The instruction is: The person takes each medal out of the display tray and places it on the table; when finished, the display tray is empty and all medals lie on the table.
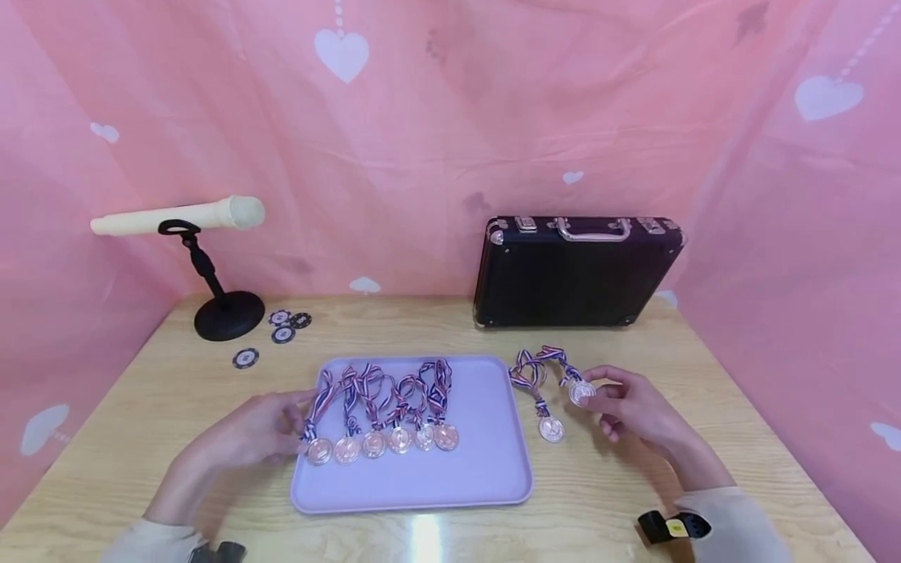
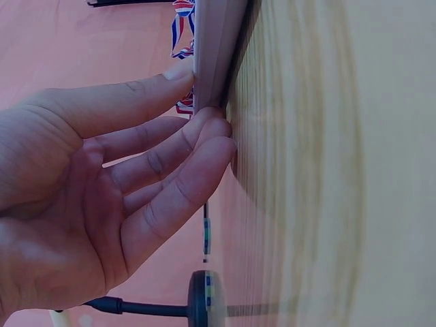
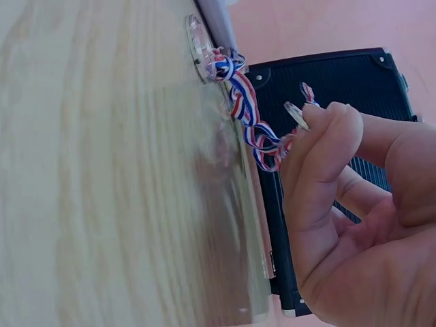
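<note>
A lavender tray [image 1: 486,461] lies on the wooden table [image 1: 732,375] with several bronze medals [image 1: 400,439] in a row on it, ribbons trailing back. My left hand [image 1: 263,430] rests at the tray's left edge; in the left wrist view its nearly straight fingers [image 2: 204,136] touch the tray rim [image 2: 212,48]. My right hand [image 1: 633,410] pinches a medal [image 1: 581,392] just right of the tray, its disc [image 3: 296,115] held at the fingertips [image 3: 334,129] and lifted off the table. A second loose medal [image 1: 551,428] lies flat beside it, also seen edge-on [image 3: 197,41].
A closed black case [image 1: 573,277] stands at the back right, behind the right hand [image 3: 354,225]. A cream microphone [image 1: 176,217] sits on a black stand [image 1: 228,313] at the back left, with several poker chips [image 1: 281,335] near its base. Pink cloth walls surround the table.
</note>
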`<state>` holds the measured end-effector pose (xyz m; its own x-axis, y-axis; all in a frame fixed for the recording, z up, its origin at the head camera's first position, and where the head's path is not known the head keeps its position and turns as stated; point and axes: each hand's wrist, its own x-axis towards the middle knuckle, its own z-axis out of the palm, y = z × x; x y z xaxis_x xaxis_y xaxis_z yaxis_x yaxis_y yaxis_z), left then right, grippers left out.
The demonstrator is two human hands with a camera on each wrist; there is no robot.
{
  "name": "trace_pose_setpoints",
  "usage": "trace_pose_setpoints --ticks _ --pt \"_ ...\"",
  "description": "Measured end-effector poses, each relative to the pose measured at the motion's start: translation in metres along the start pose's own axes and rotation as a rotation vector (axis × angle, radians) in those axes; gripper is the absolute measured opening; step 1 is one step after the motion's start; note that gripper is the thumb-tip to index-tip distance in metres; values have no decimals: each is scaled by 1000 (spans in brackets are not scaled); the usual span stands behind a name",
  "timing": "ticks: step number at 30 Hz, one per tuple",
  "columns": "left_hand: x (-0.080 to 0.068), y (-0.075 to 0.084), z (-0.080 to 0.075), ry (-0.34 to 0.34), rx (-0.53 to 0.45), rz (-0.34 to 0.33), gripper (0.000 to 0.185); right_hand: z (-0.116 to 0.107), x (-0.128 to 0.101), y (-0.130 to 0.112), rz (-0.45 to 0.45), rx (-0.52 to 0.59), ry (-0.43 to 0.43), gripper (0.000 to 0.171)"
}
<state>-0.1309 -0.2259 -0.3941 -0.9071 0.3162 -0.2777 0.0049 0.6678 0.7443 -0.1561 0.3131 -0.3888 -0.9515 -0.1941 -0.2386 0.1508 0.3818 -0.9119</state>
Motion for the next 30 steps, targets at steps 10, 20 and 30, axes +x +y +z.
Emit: trace_pose_setpoints --ticks 10,20,30 --pt "2 0 0 -1 3 -1 86 3 2 7 52 -51 -74 50" --pt "3 2 -2 -9 36 7 84 7 0 14 52 -90 -121 49" --pt "2 0 -1 -17 20 2 84 6 2 11 66 -189 -110 45"
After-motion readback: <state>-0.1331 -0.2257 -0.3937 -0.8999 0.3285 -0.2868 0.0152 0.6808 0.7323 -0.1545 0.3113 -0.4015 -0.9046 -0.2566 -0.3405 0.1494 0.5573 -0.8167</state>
